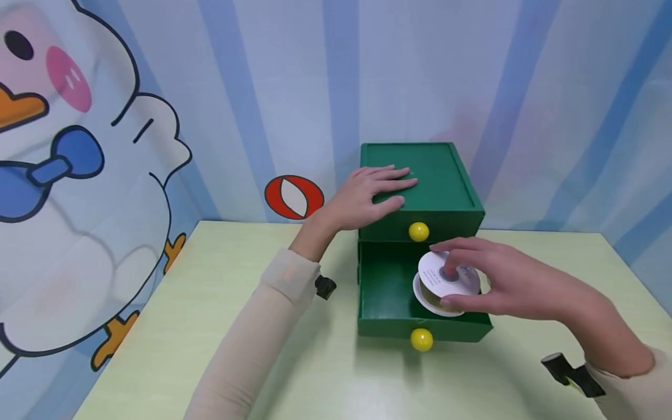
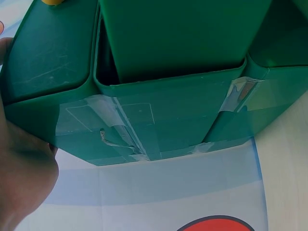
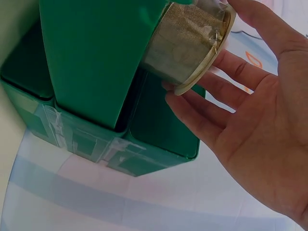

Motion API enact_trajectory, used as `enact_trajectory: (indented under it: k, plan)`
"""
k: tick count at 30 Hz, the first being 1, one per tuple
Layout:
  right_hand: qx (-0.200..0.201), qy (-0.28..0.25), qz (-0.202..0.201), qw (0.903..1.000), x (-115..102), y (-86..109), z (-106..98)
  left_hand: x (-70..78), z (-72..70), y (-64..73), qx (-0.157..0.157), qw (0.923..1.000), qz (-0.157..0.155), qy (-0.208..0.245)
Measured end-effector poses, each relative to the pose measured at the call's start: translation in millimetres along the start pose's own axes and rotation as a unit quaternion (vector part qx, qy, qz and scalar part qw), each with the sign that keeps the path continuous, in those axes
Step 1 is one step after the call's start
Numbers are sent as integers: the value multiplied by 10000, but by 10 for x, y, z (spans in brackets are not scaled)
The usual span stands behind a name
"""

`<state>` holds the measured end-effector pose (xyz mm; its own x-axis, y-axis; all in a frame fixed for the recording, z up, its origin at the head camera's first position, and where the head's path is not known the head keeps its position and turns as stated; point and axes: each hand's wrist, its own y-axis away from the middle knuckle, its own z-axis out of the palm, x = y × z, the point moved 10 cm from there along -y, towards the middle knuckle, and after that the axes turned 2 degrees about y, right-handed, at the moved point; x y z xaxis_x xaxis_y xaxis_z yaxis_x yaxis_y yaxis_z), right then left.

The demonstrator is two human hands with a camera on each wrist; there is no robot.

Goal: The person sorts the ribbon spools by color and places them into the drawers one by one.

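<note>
A green drawer cabinet point(image 1: 436, 169) with yellow knobs stands against the backdrop. My left hand point(image 1: 364, 198) rests on its top with the fingers spread out. Below, an open drawer point(image 1: 385, 280) sticks out towards me. My right hand point(image 1: 517, 283) holds a ribbon spool point(image 1: 436, 280) at the drawer's right side, tilted, with thumb and fingers at its white rim. Gold ribbon point(image 3: 178, 43) wound between the spool's flanges shows in the right wrist view. Whether the spool touches the drawer floor is hidden.
A yellow knob point(image 1: 422, 339) projects from the open drawer's front, and another knob point(image 1: 419, 231) from the closed drawer above. Clear tape point(image 2: 120, 122) joins the cabinet's sections along the side. The pale table point(image 1: 294, 361) extends around it, before a striped backdrop point(image 1: 420, 76).
</note>
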<state>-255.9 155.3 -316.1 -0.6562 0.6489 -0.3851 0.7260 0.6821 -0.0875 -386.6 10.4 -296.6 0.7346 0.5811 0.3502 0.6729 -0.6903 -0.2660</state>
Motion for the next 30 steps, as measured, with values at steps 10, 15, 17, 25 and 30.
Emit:
enact_trajectory:
  k: [10,15,17,25,30]
  plan:
    - [-468,341,-30,9983,-55,-89,23,24,3,-35,-34,10000,-20,-11]
    - [-647,442,-99,9969,-79,-151,59,24,-5,-18,-40,10000,-48,-3]
    - [-731,472,-156,9961,-104,-176,83,25,-1,-13,-53,10000,-63,-3]
    - [-930,817,-455,9913,-164,-260,191,42,-8,-55,-3,10000,-7,22]
    - [-978,914,-493,9898,-141,-277,287,61,14,-71,-54,10000,26,-9]
